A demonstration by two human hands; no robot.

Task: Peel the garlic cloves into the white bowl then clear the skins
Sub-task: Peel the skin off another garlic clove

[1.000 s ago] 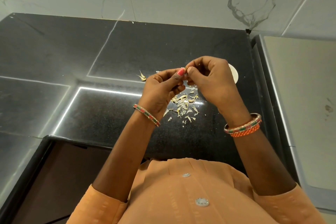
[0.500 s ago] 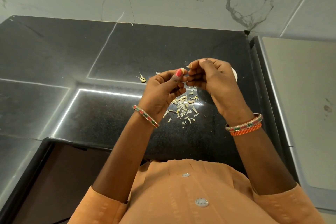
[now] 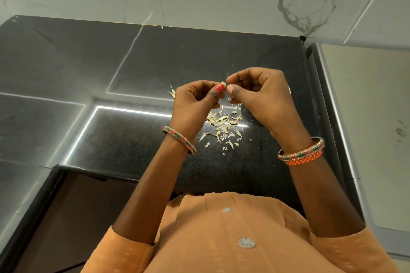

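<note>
Both hands' fingers (image 3: 230, 90) nearly hide garlic clove (image 3: 223, 83).

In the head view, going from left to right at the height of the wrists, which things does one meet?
Left bangle → pile of garlic skins → right bangles → pale surface beside the black counter.

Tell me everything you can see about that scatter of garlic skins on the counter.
The garlic skins are thin, papery flakes, pale cream to yellowish, curled and torn into small slivers. They lie loose in a rough scatter on the speckled black counter, below the raised hands, crumbs trailing toward the person. A few more lie apart behind the left hand. Nothing touches them but the counter.
</note>
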